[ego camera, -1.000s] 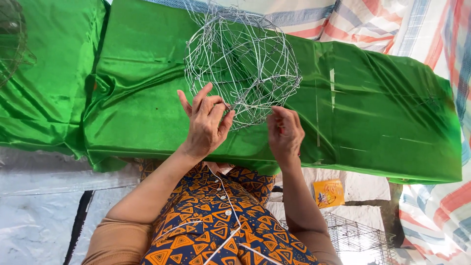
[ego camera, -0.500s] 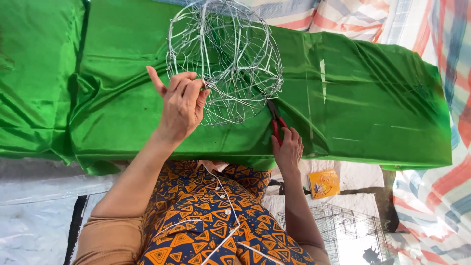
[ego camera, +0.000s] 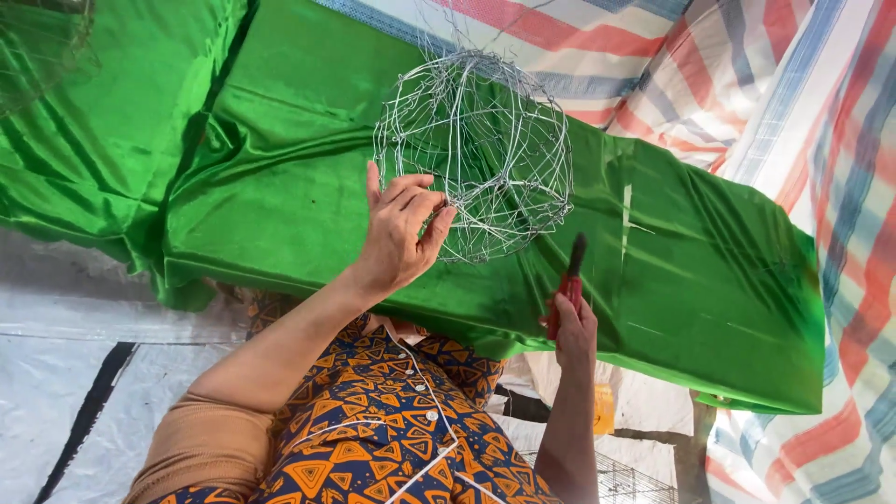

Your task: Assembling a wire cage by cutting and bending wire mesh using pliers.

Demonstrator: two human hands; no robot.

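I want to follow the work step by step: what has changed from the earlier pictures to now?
The right hand let go of the wire ball, drew back to the cloth's near edge and now holds red-handled pliers. The left hand kept its hold on the ball, which stayed over the green cloth.

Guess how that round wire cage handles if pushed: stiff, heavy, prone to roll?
Probably light: the wire cage is thin open wire, mostly air. Likely springy rather than rigid, since the strands look bent and uneven. Its rounded shape could roll on the smooth green cloth; the left hand steadies its rim.
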